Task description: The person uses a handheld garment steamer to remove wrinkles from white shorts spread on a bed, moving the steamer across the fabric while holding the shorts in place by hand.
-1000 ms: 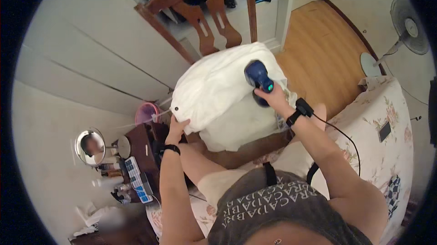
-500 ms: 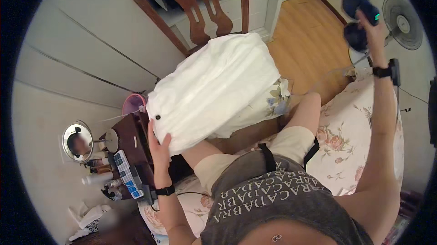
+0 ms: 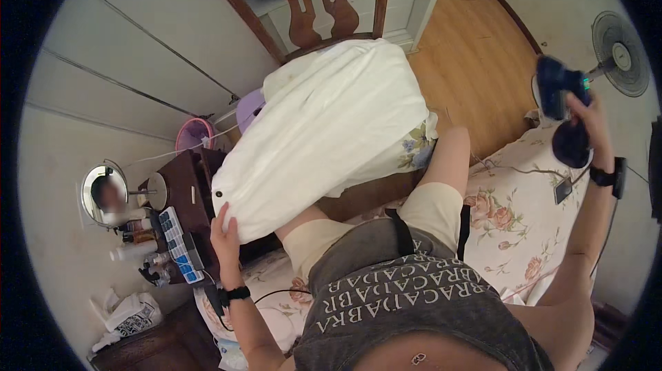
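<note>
At twelve o'clock from our lap lies item one, a white button-front cotton garment (image 3: 331, 129), draped over a floral-covered board between our knees and a brown wooden slat-back chair (image 3: 310, 5). Our left hand (image 3: 226, 229), at eight o'clock, has its fingers closed on the garment's lower corner, just beside a dark button. Our right hand (image 3: 586, 123), at two o'clock, is raised well apart from the cloth, fingers wrapped around item two, a dark blue handheld steam iron (image 3: 562, 105), above the rose-printed bedspread (image 3: 510, 212). Risks, as we judge them: the iron's thin black cord (image 3: 610, 226) trails along our forearm and could snag; the loosely draped cloth could slide off toward the dark wooden side table (image 3: 183, 192) crowded with small bottles; steam could reach our bare knee.
</note>
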